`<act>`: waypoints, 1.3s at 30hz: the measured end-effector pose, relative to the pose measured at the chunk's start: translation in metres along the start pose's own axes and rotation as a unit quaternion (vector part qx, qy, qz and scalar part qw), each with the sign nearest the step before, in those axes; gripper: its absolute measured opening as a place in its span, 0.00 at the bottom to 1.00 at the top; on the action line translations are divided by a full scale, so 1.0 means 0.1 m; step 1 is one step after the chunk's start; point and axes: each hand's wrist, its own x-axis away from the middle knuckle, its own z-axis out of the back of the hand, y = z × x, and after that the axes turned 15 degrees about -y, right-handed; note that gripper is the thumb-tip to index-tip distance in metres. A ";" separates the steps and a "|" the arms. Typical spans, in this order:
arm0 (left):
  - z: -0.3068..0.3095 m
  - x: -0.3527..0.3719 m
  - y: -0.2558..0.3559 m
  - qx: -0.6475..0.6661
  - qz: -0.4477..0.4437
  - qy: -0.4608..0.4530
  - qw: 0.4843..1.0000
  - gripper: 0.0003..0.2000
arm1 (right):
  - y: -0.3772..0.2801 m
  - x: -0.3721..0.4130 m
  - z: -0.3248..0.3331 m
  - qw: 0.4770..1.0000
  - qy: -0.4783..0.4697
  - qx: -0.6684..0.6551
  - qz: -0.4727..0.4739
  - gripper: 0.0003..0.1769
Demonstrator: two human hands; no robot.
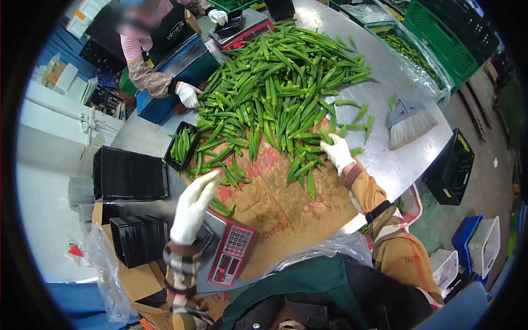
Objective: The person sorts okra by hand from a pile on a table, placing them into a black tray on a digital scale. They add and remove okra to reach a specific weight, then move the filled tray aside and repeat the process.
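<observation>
A large heap of green okra pods (275, 77) covers the far part of the metal table, its near edge spilling onto a flattened cardboard sheet (286, 220). My right hand (339, 154), in a white glove, is at the heap's near right edge with its fingers closed around okra. My left hand (193, 206), also gloved, is raised beside a red-edged digital scale (234, 250), fingers stretched out and holding nothing. Just beyond it, a small black tray (182, 145) holds several pods. The scale's platform is partly hidden by my left hand and arm.
Across the table a person's gloved hand (188, 94) touches the heap's left side; the other is at a second scale (247, 34). A brush (410, 124) lies at right. Stacked black trays (131, 173) stand left, green crates (445, 38) at far right.
</observation>
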 end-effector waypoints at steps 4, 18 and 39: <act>-0.34 -1.39 -0.12 0.069 0.027 -0.066 0.995 0.23 | 0.00 -0.63 0.17 0.986 0.059 -0.128 -0.092 0.24; -1.42 -3.38 -1.18 0.078 0.034 0.024 0.996 0.27 | -0.30 -1.23 -0.35 0.980 0.048 -0.178 -0.074 0.33; -1.73 -0.13 -1.74 0.240 0.139 0.152 0.949 0.25 | 0.25 0.70 0.47 0.993 -0.070 0.088 -0.022 0.27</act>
